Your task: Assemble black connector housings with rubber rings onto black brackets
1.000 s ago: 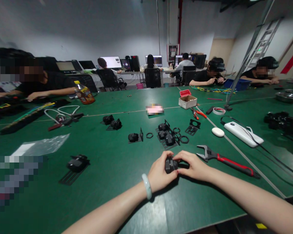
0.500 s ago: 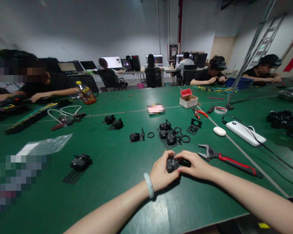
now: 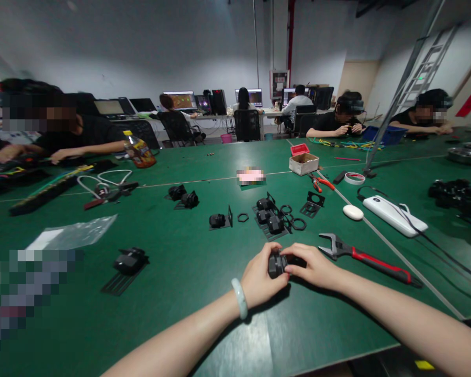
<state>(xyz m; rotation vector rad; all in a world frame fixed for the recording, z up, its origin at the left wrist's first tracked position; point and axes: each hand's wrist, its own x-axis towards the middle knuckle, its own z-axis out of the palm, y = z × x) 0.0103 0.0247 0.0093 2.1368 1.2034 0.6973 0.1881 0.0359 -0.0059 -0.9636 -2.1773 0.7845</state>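
Note:
Low over the green table, my left hand [image 3: 259, 278] is closed around a black cable gland [image 3: 275, 266]. Thumb and fingers of my right hand [image 3: 313, 265] pinch the same gland from its right side; part of it is hidden behind them. Just beyond the hands, several cable glands [image 3: 275, 224] lie bunched on slotted black brackets. Beside that bunch are loose black lock nuts [image 3: 299, 224] and a bare angled bracket [image 3: 313, 204]. An adjustable wrench [image 3: 380, 266] with a red and black handle rests to the right of my right hand.
Farther left lie more bracketed glands [image 3: 130, 261] and a clear plastic bag [image 3: 78, 234]. On the right are a white power strip [image 3: 394, 213], a white oval object [image 3: 353, 212], pliers [image 3: 324, 183] and a metal pole [image 3: 392, 99]. Co-workers sit around the table.
My right thumb has shifted up slightly on the cable gland. Both hands otherwise stay in the same place, and the things on the table lie as before.

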